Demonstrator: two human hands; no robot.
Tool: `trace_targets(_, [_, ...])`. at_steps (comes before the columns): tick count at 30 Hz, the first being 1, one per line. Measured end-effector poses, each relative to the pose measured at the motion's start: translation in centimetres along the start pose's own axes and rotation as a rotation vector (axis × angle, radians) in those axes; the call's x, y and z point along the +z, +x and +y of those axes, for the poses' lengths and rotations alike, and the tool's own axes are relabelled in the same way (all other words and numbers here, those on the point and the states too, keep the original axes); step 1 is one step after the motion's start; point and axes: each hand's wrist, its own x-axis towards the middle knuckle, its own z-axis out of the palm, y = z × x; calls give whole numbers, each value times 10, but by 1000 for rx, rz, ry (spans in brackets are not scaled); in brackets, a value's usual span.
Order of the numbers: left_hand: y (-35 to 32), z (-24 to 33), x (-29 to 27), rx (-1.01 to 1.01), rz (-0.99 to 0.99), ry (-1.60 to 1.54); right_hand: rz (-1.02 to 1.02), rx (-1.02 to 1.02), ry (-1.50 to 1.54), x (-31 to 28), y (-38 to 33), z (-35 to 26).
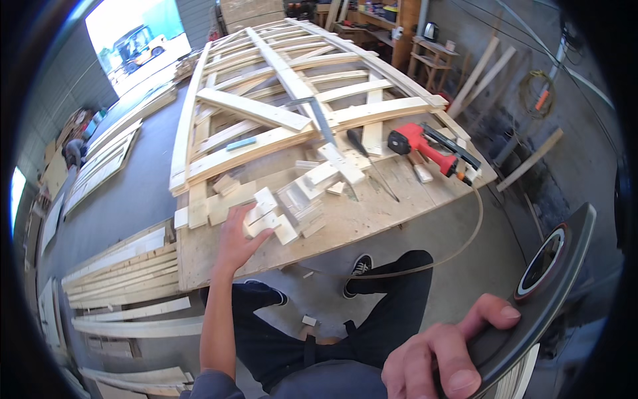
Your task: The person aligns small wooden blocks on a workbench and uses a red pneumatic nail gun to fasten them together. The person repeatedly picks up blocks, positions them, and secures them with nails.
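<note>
Small wooden blocks (269,216) lie in a loose heap near the front of the plywood surface (372,213), and the left hand (234,243), fingers spread and open, rests its fingertips on them. This looks like sorting or picking a block; the next move would call for closing on one piece. The nearest block runs its long axis diagonally, away toward the right. Further right lies a red power tool (425,147). The right hand (442,352) is closed around a dark curved object (545,292).
</note>
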Motion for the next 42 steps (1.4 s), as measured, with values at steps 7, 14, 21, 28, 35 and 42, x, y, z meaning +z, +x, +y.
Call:
trace_targets(7, [0,3,-12,-7,15,8,30,65,-6,-3,8,29])
trace_targets(14, [-1,6,-9,-8,31,-9,31,93,-59,-2,11,38])
trace_targets(21, [-2,3,-8,1,33,19,16,153,-86,-10,13,42])
trace_targets(28, [-1,-5,-4,14,35,7,-60,247,-178,-13,17,37])
trace_targets(35, [-1,-3,-2,6,38,-28,-11,242,-159,-12,6,35])
trace_targets(42, [-1,-4,-4,16,41,-15,-40,215,-162,-13,10,35])
